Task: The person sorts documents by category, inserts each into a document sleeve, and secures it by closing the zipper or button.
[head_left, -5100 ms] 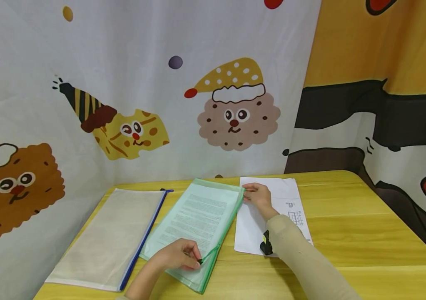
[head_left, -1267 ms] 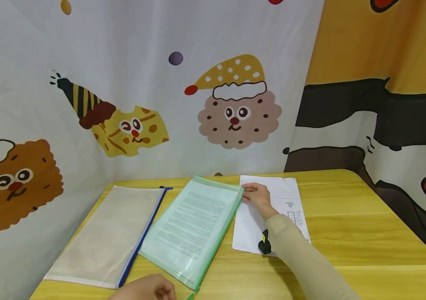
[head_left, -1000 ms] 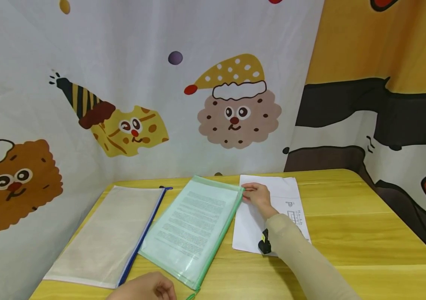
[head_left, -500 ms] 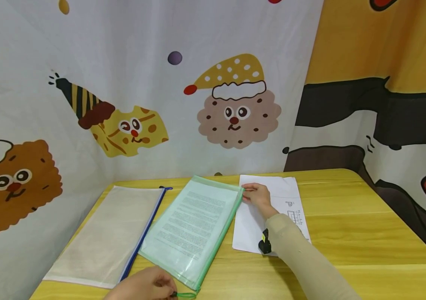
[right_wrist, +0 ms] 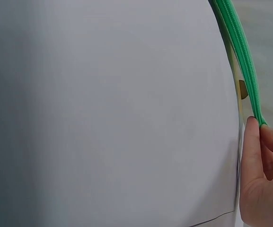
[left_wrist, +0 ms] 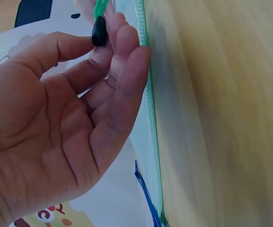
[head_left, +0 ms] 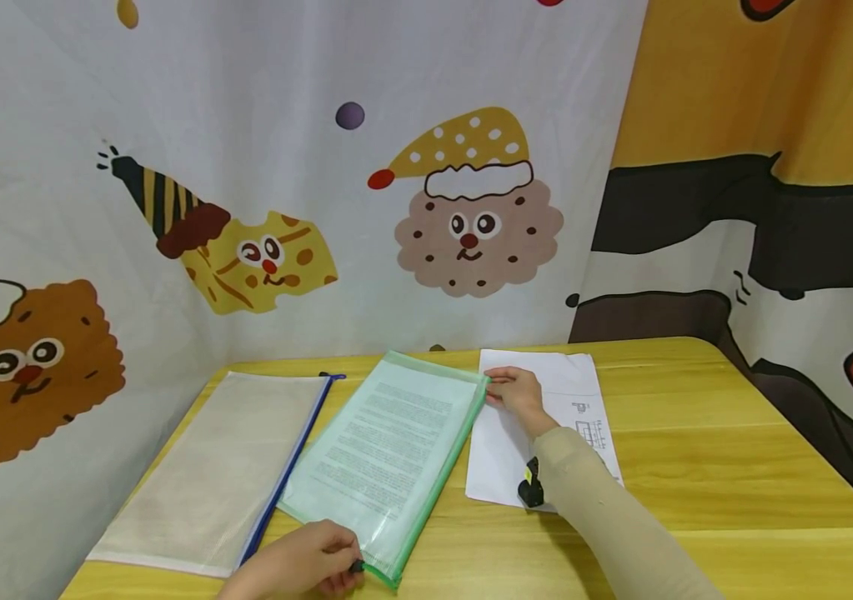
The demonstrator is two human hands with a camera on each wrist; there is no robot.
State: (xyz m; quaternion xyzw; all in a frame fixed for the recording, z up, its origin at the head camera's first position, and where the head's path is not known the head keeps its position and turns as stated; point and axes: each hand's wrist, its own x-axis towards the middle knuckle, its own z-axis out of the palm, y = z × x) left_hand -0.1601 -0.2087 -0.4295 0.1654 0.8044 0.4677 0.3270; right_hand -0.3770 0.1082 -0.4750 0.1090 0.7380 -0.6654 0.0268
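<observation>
A translucent green zip document pouch (head_left: 373, 450) lies slanted in the middle of the table, with a printed sheet visible through it. Its zipper runs down the right side. At its near corner, my left hand (head_left: 306, 554) pinches the black bead (left_wrist: 99, 31) on the end of the green pull cord (head_left: 379, 573). The cord curves between the bead and the corner. My right hand (head_left: 519, 396) pinches the pouch's far right corner. In the right wrist view, thumb and fingers grip the end of the green zipper edge (right_wrist: 242, 52).
To the left lies a pale pouch (head_left: 208, 467) with a blue zipper, close beside the green one. White paper (head_left: 497, 450) with small drawings lies under my right forearm. A small black device (head_left: 531, 483) sits at the right sleeve. A cartoon-printed curtain (head_left: 366, 250) stands behind the table.
Five seconds ago my left hand held the pull midway along the zipper; then it came to the near corner. Over the last second it has moved slightly up, pinching the bead. The right hand stays put.
</observation>
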